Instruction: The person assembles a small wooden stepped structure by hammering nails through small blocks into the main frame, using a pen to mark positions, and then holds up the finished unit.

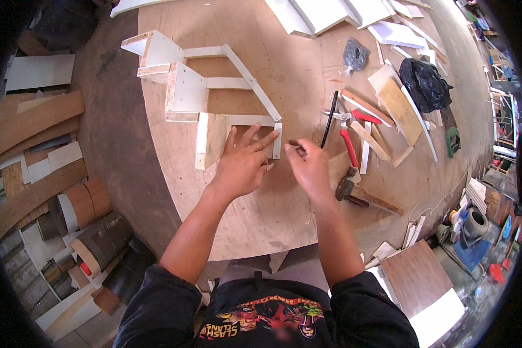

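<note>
A small stepped frame (pixel 238 83) of white strips and boards lies on the plywood table in front of me. My left hand (pixel 243 162) rests over its near end, fingers spread, touching the strips beside the nearest upright board (pixel 211 139). Under the fingertips runs a white cross strip (pixel 252 120), and a short white strip (pixel 277 145) with small dark dots meets it at the corner. Just right of that short strip is my right hand (pixel 308 168), thumb and fingers pinched together. What the pinch holds, if anything, is too small to make out.
Right of my hands lie a black pencil-like stick (pixel 329 120), red-handled pliers (pixel 349 148), a hammer (pixel 371 196) and wood offcuts (pixel 371 139). Farther right are a black plastic bag (pixel 424 85), a small grey bag (pixel 355 56) and a green-handled saw (pixel 452 141). White boards (pixel 325 14) lie at the far edge.
</note>
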`<action>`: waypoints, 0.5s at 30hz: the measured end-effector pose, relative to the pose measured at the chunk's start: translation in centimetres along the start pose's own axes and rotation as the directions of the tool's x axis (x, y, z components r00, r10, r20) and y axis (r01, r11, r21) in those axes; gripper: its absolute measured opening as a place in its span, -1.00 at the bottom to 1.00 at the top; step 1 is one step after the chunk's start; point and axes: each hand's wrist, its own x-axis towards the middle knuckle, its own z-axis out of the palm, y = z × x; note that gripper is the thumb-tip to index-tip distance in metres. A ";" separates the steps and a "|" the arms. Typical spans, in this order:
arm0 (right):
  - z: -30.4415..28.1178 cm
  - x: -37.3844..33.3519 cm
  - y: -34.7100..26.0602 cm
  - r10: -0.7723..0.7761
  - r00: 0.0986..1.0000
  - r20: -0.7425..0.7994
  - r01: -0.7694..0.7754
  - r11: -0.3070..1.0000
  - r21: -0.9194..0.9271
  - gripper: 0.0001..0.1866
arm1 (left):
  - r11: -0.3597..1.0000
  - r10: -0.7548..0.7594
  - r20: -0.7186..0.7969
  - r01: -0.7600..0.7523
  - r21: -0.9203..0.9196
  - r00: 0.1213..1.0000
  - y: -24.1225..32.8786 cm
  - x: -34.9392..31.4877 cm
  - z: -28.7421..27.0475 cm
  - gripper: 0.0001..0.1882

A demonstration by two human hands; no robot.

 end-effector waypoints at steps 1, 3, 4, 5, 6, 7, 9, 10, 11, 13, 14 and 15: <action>0.6 -0.1 0.3 0.002 0.997 0.081 -0.004 0.999 0.034 -0.69 | 1.000 0.002 0.006 -0.002 -0.013 1.000 0.0 0.0 -0.1 -0.85; 1.3 -0.2 -0.2 -0.013 0.988 0.157 0.002 0.998 0.070 -0.69 | 1.000 0.006 0.016 -0.006 -0.012 1.000 0.0 0.0 -0.2 -0.85; 1.4 -0.3 -0.5 -0.016 0.988 0.151 0.005 0.998 0.070 -0.69 | 1.000 0.007 0.028 -0.006 -0.013 1.000 0.0 0.0 -0.2 -0.84; 1.6 -0.3 -0.6 0.015 0.990 0.140 -0.024 0.998 0.061 -0.72 | 1.000 0.010 0.024 -0.010 -0.009 1.000 -0.1 0.0 -0.1 -0.84; 1.8 -0.2 -0.5 0.047 0.991 0.129 -0.054 0.997 0.052 -0.75 | 1.000 0.011 0.007 -0.011 -0.028 1.000 -0.2 -0.1 0.1 -0.84; 1.9 -0.1 -0.2 0.041 0.992 0.123 -0.048 0.997 0.054 -0.75 | 0.999 0.013 -0.011 -0.013 -0.048 1.000 -0.2 -0.1 0.3 -0.83; 2.5 0.4 0.8 0.101 0.986 0.134 -0.108 0.993 0.046 -0.72 | 0.998 0.014 -0.027 -0.015 -0.058 1.000 -0.3 -0.1 0.6 -0.83; 2.5 0.6 1.1 0.096 0.987 0.129 -0.103 0.994 0.047 -0.72 | 0.998 0.012 -0.040 -0.014 -0.069 0.999 -0.3 0.0 0.7 -0.82; 2.6 0.6 1.1 0.095 0.987 0.132 -0.105 0.992 0.069 -0.72 | 0.998 0.017 -0.043 -0.020 -0.065 0.999 -0.2 0.0 0.5 -0.82; 2.5 0.7 1.1 0.089 0.987 0.131 -0.102 0.990 0.094 -0.72 | 0.995 -0.004 -0.010 0.003 -0.101 1.000 0.1 -0.1 0.3 -0.81; 2.4 0.7 1.0 0.091 0.986 0.139 -0.103 0.992 0.078 -0.72 | 0.995 -0.002 -0.015 0.000 -0.097 1.000 0.2 -0.2 0.3 -0.81; 2.4 0.7 0.9 0.093 0.985 0.147 -0.103 0.993 0.062 -0.72 | 0.994 -0.016 -0.014 0.014 -0.113 1.000 0.2 -0.3 0.5 -0.80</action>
